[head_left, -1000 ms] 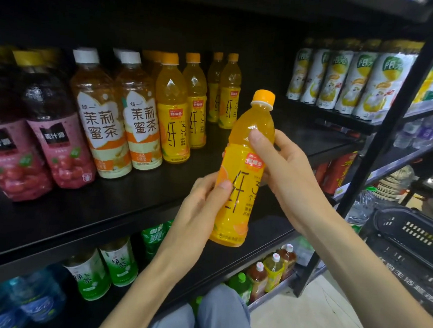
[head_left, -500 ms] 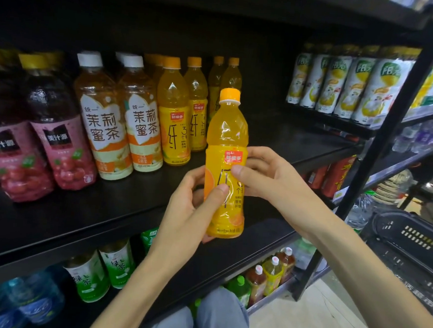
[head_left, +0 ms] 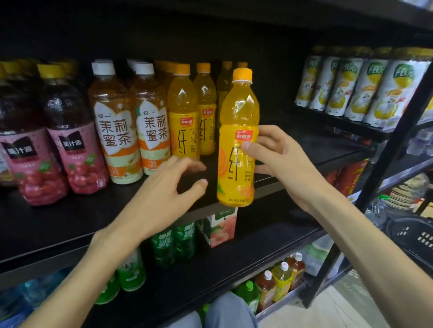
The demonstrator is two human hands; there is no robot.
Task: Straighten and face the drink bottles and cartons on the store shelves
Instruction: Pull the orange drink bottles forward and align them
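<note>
1. Right hand [head_left: 280,158] grips orange juice bottle [head_left: 238,139], thumb across its label; bottle upright at the shelf [head_left: 52,229] front edge.
2. Left hand [head_left: 165,186] holds nothing, fingers loosely curled, beside the bottle.

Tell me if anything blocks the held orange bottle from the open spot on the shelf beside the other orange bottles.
Nothing visible does. The right hand holds the orange bottle upright at the shelf front, right of the orange row. The shelf behind it is bare. The left hand hovers open to its left, touching nothing.
</note>
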